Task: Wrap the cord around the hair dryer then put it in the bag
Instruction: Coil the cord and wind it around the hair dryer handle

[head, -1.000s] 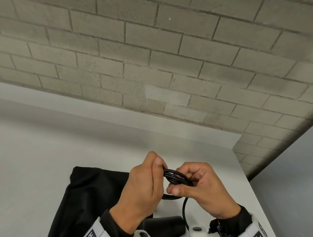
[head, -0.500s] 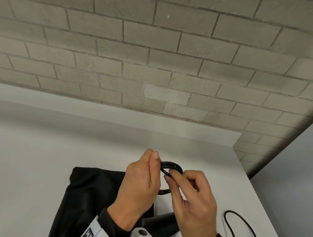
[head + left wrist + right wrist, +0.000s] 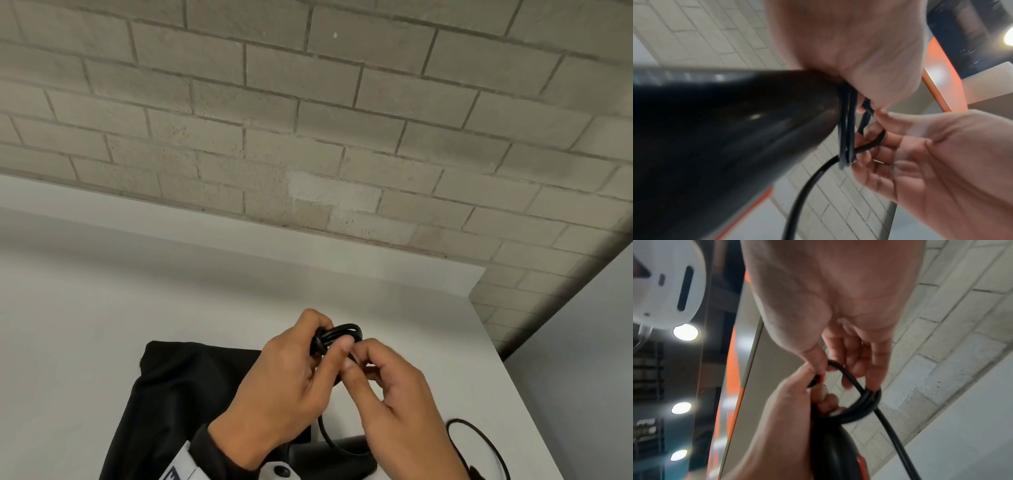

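My left hand (image 3: 317, 334) grips the end of the black hair dryer (image 3: 725, 129) together with a small coil of its black cord (image 3: 342, 332), held up above the table. The coil (image 3: 861, 404) loops round the left fingers. My right hand (image 3: 346, 347) pinches a strand of the cord right beside the coil. From there the cord (image 3: 803, 191) runs down, and a slack loop (image 3: 479, 442) lies on the table at the right. The black bag (image 3: 178, 394) lies flat under my left forearm. Part of the dryer body (image 3: 329, 459) shows at the bottom edge.
The white table (image 3: 102, 325) ends at a grey block wall (image 3: 308, 120) behind and drops off along its right edge (image 3: 507, 377). A white wrist camera (image 3: 668, 280) shows in the right wrist view.
My right hand has gone round the coil and come back to pinch the cord beside it. The coil now sits tighter against my left fingers. A slack cord loop has appeared at the right.
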`<state>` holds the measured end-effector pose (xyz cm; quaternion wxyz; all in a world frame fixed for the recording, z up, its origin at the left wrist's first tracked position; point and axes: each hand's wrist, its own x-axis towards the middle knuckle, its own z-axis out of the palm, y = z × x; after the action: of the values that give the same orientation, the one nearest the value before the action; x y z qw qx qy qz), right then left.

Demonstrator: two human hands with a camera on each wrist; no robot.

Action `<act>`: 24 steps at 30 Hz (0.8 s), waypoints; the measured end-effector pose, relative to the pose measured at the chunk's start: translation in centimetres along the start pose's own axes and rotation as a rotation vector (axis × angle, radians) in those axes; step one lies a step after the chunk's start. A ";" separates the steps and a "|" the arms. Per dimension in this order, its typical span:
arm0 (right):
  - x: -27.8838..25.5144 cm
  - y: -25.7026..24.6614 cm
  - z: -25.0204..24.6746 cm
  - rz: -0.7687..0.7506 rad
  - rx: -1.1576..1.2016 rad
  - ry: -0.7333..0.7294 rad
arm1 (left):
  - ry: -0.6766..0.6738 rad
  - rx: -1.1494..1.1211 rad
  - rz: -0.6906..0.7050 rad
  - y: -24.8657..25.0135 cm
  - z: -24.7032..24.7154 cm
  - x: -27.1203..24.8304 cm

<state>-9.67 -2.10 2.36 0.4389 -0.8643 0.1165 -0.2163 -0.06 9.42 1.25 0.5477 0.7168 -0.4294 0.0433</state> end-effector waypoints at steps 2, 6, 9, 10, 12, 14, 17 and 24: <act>-0.1 -0.8 -1.0 0.054 0.066 -0.083 | -0.014 0.018 -0.002 -0.2 0.0 -0.1; 0.0 -2.2 -2.7 0.178 0.240 -0.229 | 0.003 0.030 0.016 -0.5 0.4 -0.1; -0.6 -2.2 -2.8 0.219 0.351 -0.310 | 0.069 0.044 0.018 -0.3 0.4 0.1; -0.9 -1.7 -2.5 0.171 0.332 -0.295 | 0.108 0.046 0.002 -0.3 0.3 0.3; -1.9 -0.6 -1.8 0.059 0.217 -0.210 | 0.178 0.032 -0.039 -0.4 0.0 0.5; -2.7 0.2 -0.9 0.003 0.221 -0.152 | 0.194 0.030 -0.044 -0.4 0.0 0.5; -3.8 1.5 -0.1 -0.032 0.364 -0.090 | 0.215 0.050 -0.042 -0.4 0.1 0.5; -5.4 1.6 -3.0 0.336 0.689 -0.283 | 0.213 0.092 0.007 -0.3 0.8 0.2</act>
<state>-15.85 -3.10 1.15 0.7435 -0.6571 0.1151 -0.0468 -0.04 8.60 0.82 0.5564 0.7312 -0.3689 0.1407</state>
